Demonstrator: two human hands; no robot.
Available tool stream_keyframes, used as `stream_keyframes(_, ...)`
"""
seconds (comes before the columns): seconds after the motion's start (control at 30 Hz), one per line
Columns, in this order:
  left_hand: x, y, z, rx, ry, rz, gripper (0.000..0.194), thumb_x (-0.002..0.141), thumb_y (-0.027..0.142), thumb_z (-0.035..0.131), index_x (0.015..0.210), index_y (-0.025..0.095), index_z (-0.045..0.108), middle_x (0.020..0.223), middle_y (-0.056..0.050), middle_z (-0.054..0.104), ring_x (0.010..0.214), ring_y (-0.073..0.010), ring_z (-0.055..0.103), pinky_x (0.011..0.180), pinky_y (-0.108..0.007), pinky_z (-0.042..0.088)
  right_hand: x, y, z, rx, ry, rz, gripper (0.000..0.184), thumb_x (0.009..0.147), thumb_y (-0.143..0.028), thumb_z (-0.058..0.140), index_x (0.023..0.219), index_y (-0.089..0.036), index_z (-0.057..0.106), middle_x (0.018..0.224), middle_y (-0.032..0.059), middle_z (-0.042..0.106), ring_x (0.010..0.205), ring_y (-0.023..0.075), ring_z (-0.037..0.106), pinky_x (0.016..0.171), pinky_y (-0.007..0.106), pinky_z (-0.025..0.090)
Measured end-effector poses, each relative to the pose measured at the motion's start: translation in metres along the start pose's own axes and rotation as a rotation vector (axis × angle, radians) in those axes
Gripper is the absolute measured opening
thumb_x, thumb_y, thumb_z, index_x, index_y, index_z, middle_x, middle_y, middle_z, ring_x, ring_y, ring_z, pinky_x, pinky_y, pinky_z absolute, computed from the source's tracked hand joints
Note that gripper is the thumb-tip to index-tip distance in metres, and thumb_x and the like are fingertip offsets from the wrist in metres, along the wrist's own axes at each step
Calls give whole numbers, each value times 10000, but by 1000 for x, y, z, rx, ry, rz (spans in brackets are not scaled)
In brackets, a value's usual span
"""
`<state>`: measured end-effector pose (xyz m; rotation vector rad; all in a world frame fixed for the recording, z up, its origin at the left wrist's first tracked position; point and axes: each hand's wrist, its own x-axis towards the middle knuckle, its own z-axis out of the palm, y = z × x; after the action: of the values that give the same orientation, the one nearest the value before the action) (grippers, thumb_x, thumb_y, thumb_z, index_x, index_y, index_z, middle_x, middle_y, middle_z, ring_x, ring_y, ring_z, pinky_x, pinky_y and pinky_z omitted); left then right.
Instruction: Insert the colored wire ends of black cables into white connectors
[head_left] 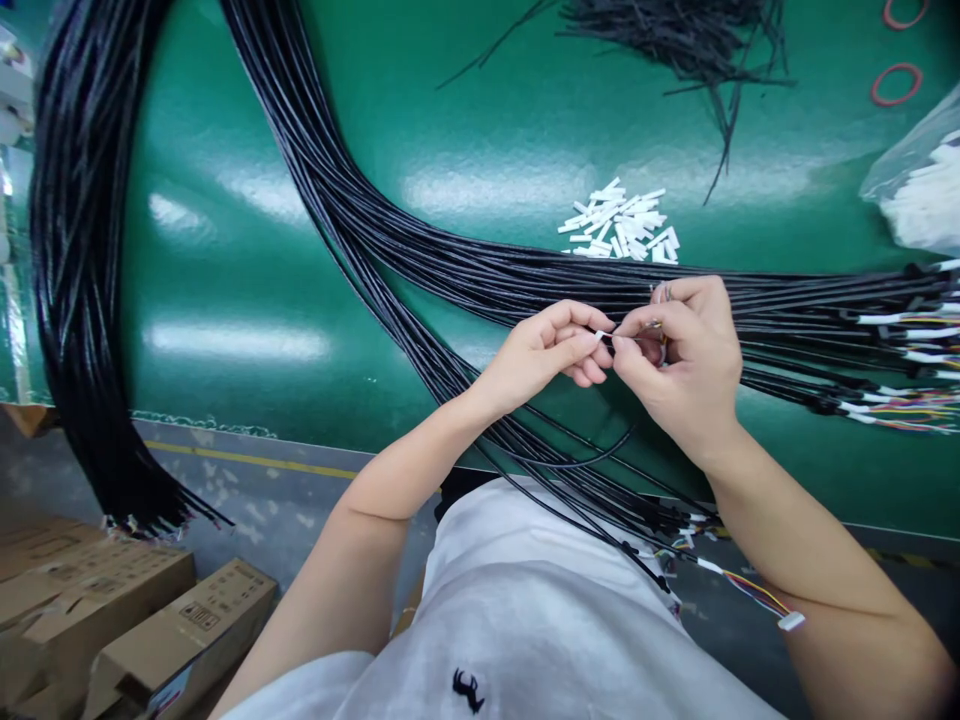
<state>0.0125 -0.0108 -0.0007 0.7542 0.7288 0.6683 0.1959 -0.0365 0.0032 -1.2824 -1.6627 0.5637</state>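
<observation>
My left hand (pixel 564 345) is closed in a pinch on a short white sleeve (pixel 600 337), over the near side of the black cables. Facing it, my right hand (pixel 679 350) pinches a dark cable end (pixel 609 341) right beside the sleeve. Thin wires (pixel 657 325) show among the right fingers, which partly hide them. The long bundle of black cables (pixel 465 265) runs behind both hands. Just beyond it lies a pile of short white sleeves (pixel 622 222).
A thinner cable group (pixel 420 350) hangs over the table's front edge by my shirt, with a white connector (pixel 791 621). Black strips (pixel 675 35), red rings (pixel 896 85) and a clear bag (pixel 926 190) lie farther back. Cartons (pixel 180 630) stand on the floor, below another bundle (pixel 86 250).
</observation>
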Motion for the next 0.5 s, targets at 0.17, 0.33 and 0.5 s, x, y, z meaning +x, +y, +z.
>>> stream_keyframes(0.17, 0, 1, -1, 6, -18, 21, 395, 896, 478, 802, 1047, 159, 628, 737, 42, 750, 590, -34, 687, 541, -125, 515, 1, -3, -2, -20, -39, -108, 136, 822, -103, 705, 850, -235, 681, 949, 32, 492, 785, 165, 564, 616, 321, 496)
stream_keyframes(0.33, 0, 0, -1, -33, -19, 20, 423, 875, 499, 819, 1017, 161, 607, 741, 36, 754, 578, -36, 678, 515, -129, 483, 0, -5, 0, -87, -8, -92, 149, 822, -74, 660, 841, -221, 665, 977, 39, 519, 670, 123, 512, 565, 319, 483)
stream_keyframes(0.5, 0, -1, -1, -18, -24, 37, 429, 880, 507, 811, 1017, 160, 597, 750, 34, 754, 589, -43, 690, 530, -140, 499, 0, -5, 0, -113, 1, -91, 124, 819, -87, 659, 836, -209, 671, 1001, 51, 562, 594, 92, 469, 522, 317, 457)
